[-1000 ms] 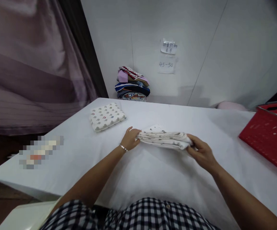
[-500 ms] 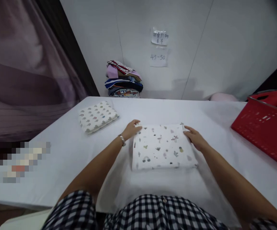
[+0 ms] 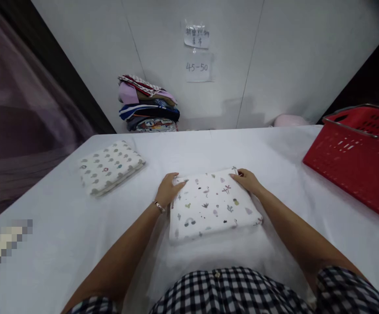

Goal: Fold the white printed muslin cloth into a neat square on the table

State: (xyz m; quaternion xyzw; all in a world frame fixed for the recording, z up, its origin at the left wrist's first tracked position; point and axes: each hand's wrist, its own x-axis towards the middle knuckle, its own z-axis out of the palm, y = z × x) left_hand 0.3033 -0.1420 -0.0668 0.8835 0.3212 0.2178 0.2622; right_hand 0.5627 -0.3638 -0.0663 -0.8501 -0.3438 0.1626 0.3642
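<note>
A folded white cloth (image 3: 214, 209) printed with small plants, a flamingo and a rainbow lies flat on the white-covered table (image 3: 189, 152) in front of me. My left hand (image 3: 169, 190) grips its far left corner, thumb on top and fingers tucked along the edge. At the far right corner, my right hand (image 3: 246, 181) holds the cloth the same way, with the thumb over the printed face. To the left lies a second folded cloth (image 3: 111, 169), white with a grey repeated print, touched by neither hand.
On the right of the table stands a red plastic basket (image 3: 349, 157) with a metal handle. Beyond the far edge, a stack of folded fabrics (image 3: 148, 107) rests against the wall. Paper notes (image 3: 199, 67) are stuck on that wall. Dark drapery (image 3: 29, 131) hangs at left.
My view has turned a little to the right. The printed cloth has rotated slightly, its right side now farther from me, with both hands still at its far corners.
</note>
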